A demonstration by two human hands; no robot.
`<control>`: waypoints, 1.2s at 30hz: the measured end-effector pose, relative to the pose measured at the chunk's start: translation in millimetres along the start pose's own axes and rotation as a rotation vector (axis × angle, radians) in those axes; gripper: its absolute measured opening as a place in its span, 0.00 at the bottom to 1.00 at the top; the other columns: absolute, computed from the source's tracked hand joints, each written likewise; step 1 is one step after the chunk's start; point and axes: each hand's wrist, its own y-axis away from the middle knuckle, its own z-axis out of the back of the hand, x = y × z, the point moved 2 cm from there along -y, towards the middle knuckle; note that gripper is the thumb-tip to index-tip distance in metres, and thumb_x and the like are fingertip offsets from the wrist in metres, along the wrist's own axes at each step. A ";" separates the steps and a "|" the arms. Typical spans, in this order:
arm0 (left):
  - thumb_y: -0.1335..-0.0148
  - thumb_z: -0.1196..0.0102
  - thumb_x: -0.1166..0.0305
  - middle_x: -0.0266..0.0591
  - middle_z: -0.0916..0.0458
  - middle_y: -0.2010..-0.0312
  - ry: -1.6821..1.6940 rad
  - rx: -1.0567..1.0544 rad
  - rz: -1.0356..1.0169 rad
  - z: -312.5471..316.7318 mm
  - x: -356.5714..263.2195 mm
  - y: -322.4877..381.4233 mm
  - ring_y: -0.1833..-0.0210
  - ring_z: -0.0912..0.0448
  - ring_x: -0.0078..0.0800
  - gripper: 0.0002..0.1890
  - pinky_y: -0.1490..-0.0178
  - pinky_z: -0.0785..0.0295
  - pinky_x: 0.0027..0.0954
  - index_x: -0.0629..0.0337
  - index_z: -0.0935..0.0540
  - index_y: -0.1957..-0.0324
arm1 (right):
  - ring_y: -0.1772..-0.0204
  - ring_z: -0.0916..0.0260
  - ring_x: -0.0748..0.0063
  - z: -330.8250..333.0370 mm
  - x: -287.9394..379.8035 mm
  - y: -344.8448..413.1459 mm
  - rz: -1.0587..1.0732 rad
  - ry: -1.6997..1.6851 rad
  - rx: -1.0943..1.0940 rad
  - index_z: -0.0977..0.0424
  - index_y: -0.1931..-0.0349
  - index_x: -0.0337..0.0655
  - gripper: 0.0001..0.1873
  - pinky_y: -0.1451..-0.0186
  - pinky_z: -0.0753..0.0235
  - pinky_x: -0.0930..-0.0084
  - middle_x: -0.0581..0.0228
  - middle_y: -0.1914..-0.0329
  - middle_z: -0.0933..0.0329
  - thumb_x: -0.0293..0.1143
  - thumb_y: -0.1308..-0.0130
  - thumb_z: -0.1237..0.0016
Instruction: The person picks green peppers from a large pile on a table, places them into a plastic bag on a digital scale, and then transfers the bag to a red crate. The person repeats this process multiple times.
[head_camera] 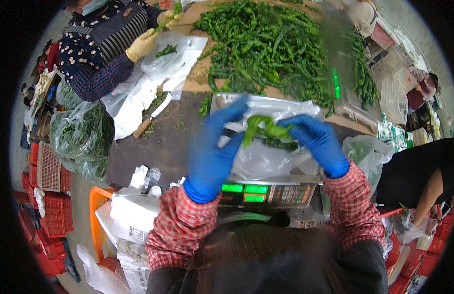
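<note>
My right hand point(317, 141), in a blue glove, has its fingertips on light green peppers point(267, 126) above the scale's metal pan point(311, 178). Across from it is my left hand point(216, 150), also gloved in blue and blurred. Its thumb and fingers are spread, close to the peppers' left end, with nothing seen held between them. Beneath both hands a clear plastic bag point(271, 161) lies on the pan, and darker green peppers point(280, 144) show there. Green digits glow on the scale's display panel point(254, 189) at the near side.
A large heap of green peppers point(267, 47) covers the table's far side. A knife point(153, 115) with a wooden handle lies at left. Beyond it, a co-worker's gloved hand point(142, 46) holds a green pepper. An orange basket point(96, 220) stands lower left; another person's arm point(429, 196) reaches in at right.
</note>
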 end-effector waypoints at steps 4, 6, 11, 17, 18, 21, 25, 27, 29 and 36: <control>0.61 0.39 0.75 0.48 0.36 0.48 -0.447 -0.226 -0.030 28.5 15.3 3.9 0.46 0.38 0.35 0.38 0.47 0.40 0.31 0.60 0.40 0.44 | 0.62 0.35 0.81 30.1 -6.4 9.0 -0.209 -0.349 -0.267 0.31 0.58 0.36 0.11 0.58 0.35 0.85 0.63 0.61 0.29 0.27 0.41 0.63; 0.61 0.38 0.75 0.49 0.38 0.46 -0.270 -0.175 0.133 26.3 36.3 9.5 0.44 0.40 0.33 0.39 0.46 0.42 0.32 0.61 0.42 0.43 | 0.62 0.34 0.79 24.2 -8.1 18.3 -0.196 -0.402 -0.195 0.32 0.58 0.36 0.12 0.58 0.34 0.83 0.62 0.61 0.29 0.26 0.42 0.61; 0.54 0.44 0.79 0.47 0.33 0.50 -0.071 -0.079 0.351 15.6 53.0 7.4 0.48 0.35 0.29 0.28 0.47 0.40 0.28 0.66 0.35 0.48 | 0.60 0.31 0.62 -18.1 -33.7 11.5 -0.133 0.344 0.028 0.31 0.59 0.43 0.13 0.58 0.32 0.74 0.59 0.62 0.29 0.30 0.46 0.55; 0.52 0.54 0.87 0.44 0.31 0.51 0.135 -0.178 0.309 12.9 53.0 6.4 0.50 0.33 0.29 0.22 0.48 0.39 0.26 0.66 0.32 0.52 | 0.53 0.33 0.64 4.0 -17.1 -14.4 -0.029 0.172 0.396 0.30 0.57 0.40 0.15 0.51 0.34 0.74 0.60 0.57 0.29 0.30 0.47 0.52; 0.52 0.54 0.87 0.45 0.31 0.51 0.100 -0.161 0.320 12.6 50.2 5.1 0.50 0.33 0.29 0.22 0.48 0.39 0.26 0.65 0.32 0.52 | 0.56 0.31 0.66 17.8 -16.8 -28.8 -0.080 0.080 0.337 0.29 0.59 0.39 0.14 0.53 0.33 0.74 0.60 0.60 0.28 0.30 0.47 0.53; 0.52 0.53 0.86 0.45 0.31 0.51 0.073 -0.092 0.377 8.7 53.3 2.7 0.50 0.32 0.30 0.23 0.49 0.38 0.26 0.64 0.31 0.51 | 0.62 0.29 0.72 49.8 -56.1 -85.5 -0.222 0.116 0.027 0.28 0.60 0.38 0.12 0.59 0.30 0.75 0.57 0.66 0.26 0.26 0.46 0.54; 0.52 0.51 0.83 0.42 0.30 0.52 -0.006 0.031 0.400 4.9 54.1 -9.9 0.50 0.32 0.27 0.22 0.49 0.38 0.26 0.62 0.31 0.51 | 0.67 0.28 0.59 56.8 -157.7 -148.8 -0.108 0.955 0.105 0.28 0.61 0.44 0.14 0.65 0.29 0.65 0.55 0.68 0.26 0.36 0.47 0.56; 0.51 0.50 0.82 0.41 0.31 0.50 0.116 -0.021 0.374 4.9 63.7 -11.6 0.50 0.32 0.27 0.23 0.50 0.37 0.26 0.62 0.32 0.50 | 0.69 0.29 0.54 28.1 -191.8 -170.8 -0.216 1.203 0.114 0.29 0.59 0.46 0.17 0.67 0.30 0.60 0.54 0.69 0.27 0.42 0.48 0.58; 0.55 0.52 0.89 0.46 0.36 0.47 0.145 -0.029 0.440 4.8 47.1 -18.4 0.44 0.37 0.32 0.27 0.42 0.43 0.32 0.67 0.36 0.48 | 0.69 0.29 0.55 8.9 -230.1 -182.5 -0.101 1.302 0.156 0.31 0.58 0.46 0.18 0.69 0.30 0.60 0.54 0.69 0.27 0.41 0.49 0.59; 0.50 0.50 0.82 0.41 0.34 0.48 0.118 -0.020 0.323 9.5 62.3 -14.2 0.50 0.33 0.25 0.24 0.49 0.39 0.26 0.62 0.34 0.48 | 0.65 0.29 0.58 84.2 -154.3 -168.0 0.019 0.728 0.171 0.31 0.58 0.40 0.14 0.64 0.28 0.69 0.54 0.60 0.29 0.35 0.42 0.62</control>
